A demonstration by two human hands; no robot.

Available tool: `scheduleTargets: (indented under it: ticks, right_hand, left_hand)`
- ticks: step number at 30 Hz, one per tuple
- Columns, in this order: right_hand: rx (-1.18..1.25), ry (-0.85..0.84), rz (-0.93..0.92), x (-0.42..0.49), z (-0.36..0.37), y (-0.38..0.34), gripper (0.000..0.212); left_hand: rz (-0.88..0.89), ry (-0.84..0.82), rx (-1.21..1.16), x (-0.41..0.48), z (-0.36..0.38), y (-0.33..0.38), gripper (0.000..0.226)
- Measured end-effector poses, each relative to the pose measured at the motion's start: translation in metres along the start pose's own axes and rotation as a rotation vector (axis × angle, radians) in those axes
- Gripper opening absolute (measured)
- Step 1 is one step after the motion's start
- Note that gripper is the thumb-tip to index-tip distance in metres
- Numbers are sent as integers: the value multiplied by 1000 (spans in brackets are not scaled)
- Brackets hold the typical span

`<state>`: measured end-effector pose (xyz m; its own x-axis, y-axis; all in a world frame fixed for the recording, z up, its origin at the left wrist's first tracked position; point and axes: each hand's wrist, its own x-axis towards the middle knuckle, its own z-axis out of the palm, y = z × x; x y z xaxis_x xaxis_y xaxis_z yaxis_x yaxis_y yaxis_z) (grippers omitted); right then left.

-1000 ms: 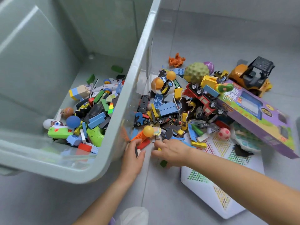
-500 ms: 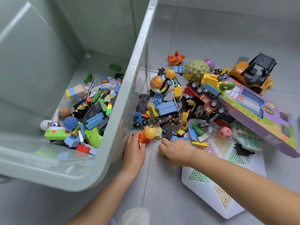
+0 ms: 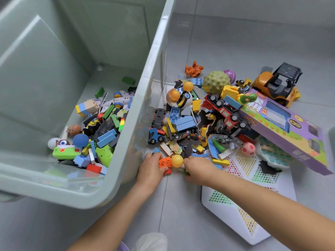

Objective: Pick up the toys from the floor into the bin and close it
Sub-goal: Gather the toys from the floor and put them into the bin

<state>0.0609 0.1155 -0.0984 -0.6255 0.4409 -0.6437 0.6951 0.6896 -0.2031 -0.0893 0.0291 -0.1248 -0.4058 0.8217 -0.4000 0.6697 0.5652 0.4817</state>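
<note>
Orange brick (image 3: pixel 165 163), long axis left-right, gripped by left hand (image 3: pixel 152 169), the hand nearer the bin (image 3: pixel 143 98) at its left; right hand (image 3: pixel 198 169) beside ball (image 3: pixel 177 160), fingers curled, possibly on small pieces, hold unclear.

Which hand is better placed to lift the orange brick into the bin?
Left: the left hand grips the orange brick, right beside the bin; the right hand is farther out.

Both bare forearms reach forward and low, drawing close together. The left hand (image 3: pixel 151 168) curls its fingers round an orange brick (image 3: pixel 165 163). The right hand (image 3: pixel 198 169) lies knuckles-up just beside it (fingers tucked under, grip unclear).
</note>
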Motion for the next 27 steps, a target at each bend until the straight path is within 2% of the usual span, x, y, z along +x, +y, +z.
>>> scheduleTargets:
  ticks: [3,6,8,11,16,18,20,22,23,25,27]
  right_hand:
    - [308,81,72,-1,-3,5,19]
    - [724,99,110,-9,-15,2,20]
    - [901,133,98,-17,-26,-1,14]
    - [1026,249,54,-32,-53,0,11]
    - [1193,395,-77,-78,-123,5,10]
    - [1300,446,-206,-101,-158,-8,12]
    - [1397,472,-422,-120,-194,-31,14]
    - [1341,508,-591,-126,-223,-59,13]
    - [1244,553,-618,-121,-234,-75,13]
    - [971,678,-596,-104,-245,-104,19]
    - [777,689,-492,-79,-244,-122,38]
  left_hand:
    - [-32,72,-211,0,-1,6,9]
    - [-156,41,-589,-4,-6,23,8]
    - [-168,0,-719,-9,-13,37,11]
    - [-91,5,-881,-20,-30,64,7]
    - [115,73,-1124,-53,-81,114,15]
    - [215,79,-1213,-75,-115,133,15]
    - [336,166,-1250,-95,-160,145,18]
    - [441,337,-1188,-104,-207,142,21]
    - [452,426,-1117,-102,-227,134,23]
    - [421,542,-956,-90,-254,108,28]
    - [326,534,-846,-78,-265,80,44]
